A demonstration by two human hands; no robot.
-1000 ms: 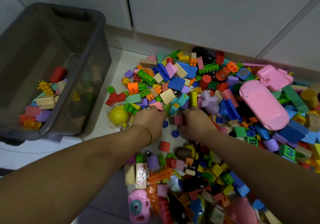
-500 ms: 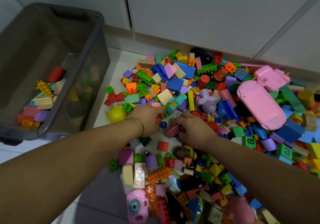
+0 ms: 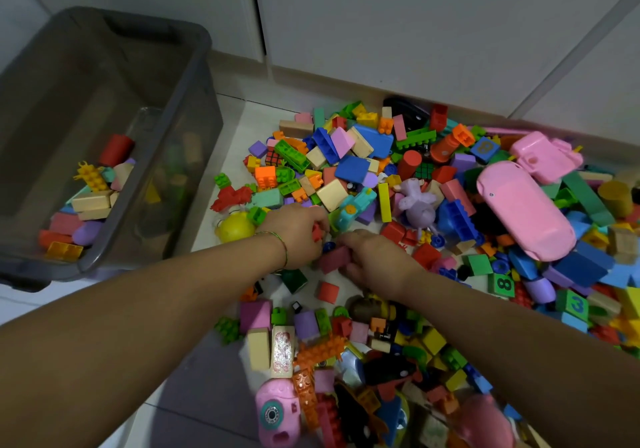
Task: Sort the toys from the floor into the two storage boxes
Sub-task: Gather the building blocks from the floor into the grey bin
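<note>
Two hands are busy: left hand [image 3: 297, 234] pinches a red piece [image 3: 317, 232], right hand [image 3: 375, 262] grips a pink block [image 3: 333, 259], likely for the grey box [image 3: 206, 53] at ten o'clock.

Two hands at the middle of a toy pile [image 3: 349, 169] on the floor, seen from above.
The left hand [image 3: 298, 233], a thin bracelet [image 3: 282, 250] at its wrist, curls its fingers round a small red piece [image 3: 317, 231]; the right hand [image 3: 377, 260] pinches a dull-pink block [image 3: 334, 259] just beside it. A grey storage box [image 3: 204, 67] stands left of the pile, with blocks [image 3: 86, 202] heaped at its near end. A pink toy car [image 3: 523, 212] lies at right, a yellow ball [image 3: 235, 228] beside the left wrist, a pink toy camera [image 3: 277, 413] nearest the viewer.
</note>
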